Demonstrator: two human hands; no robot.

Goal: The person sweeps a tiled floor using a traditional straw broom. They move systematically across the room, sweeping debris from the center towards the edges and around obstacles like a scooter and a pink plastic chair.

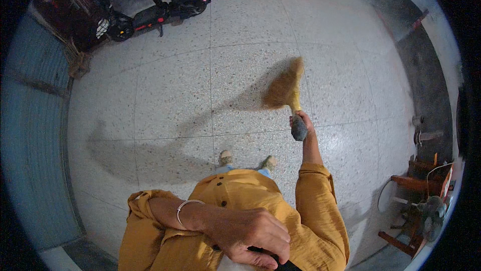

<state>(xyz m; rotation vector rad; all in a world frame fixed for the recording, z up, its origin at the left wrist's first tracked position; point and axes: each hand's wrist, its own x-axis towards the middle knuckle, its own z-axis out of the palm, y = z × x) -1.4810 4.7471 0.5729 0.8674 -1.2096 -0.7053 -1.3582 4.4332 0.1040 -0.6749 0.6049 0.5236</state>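
My right hand (300, 123) is stretched out in front of me, shut on the dark grip of a short broom (285, 88). Its straw-coloured bristles fan out and blur just above the speckled terrazzo floor (175, 95). My left hand (250, 236) is bent across my stomach, close to the lower edge, closed over a dark object that is mostly hidden. A thin white bangle sits on that wrist. I wear a mustard-yellow shirt, and my two feet (248, 160) show below the broom.
A black and red scooter (150, 10) is parked at the far left by a dark cabinet. A blue shutter (30, 135) curves along the left. At the lower right stand wooden furniture (416, 186) and a small fan (431, 211) with a cable.
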